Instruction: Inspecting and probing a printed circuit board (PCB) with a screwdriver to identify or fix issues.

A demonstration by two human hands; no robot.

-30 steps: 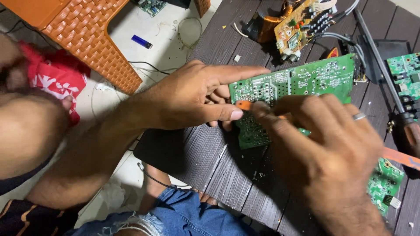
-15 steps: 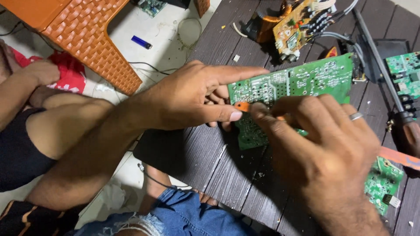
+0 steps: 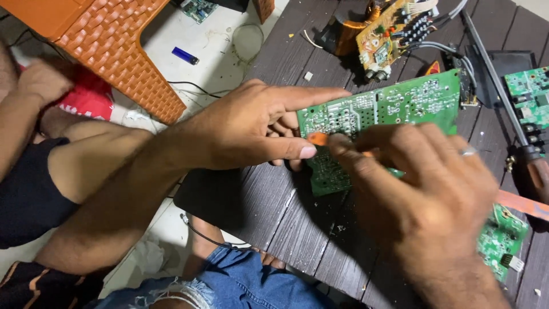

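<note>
A green circuit board [image 3: 394,106] lies solder side up on the dark slatted table [image 3: 286,217]. My left hand [image 3: 251,129] grips its left edge, forefinger stretched along the top and thumb pressed by the lower edge. My right hand [image 3: 423,189], with a ring on one finger, pinches a thin orange tool [image 3: 315,138] whose tip rests on the board next to my left thumb. Most of the tool is hidden under my right hand.
More green boards lie at the right edge [image 3: 529,91] and lower right [image 3: 503,243]. An orange-and-yellow electronics assembly with wires [image 3: 383,31] sits at the top. An orange woven stool [image 3: 114,51] and a blue lighter [image 3: 185,55] are on the floor. Another person's arm [image 3: 40,91] is at left.
Both my hands and the board stay almost still. The other person at left has shifted, and an arm and hand now show over the red cloth.
</note>
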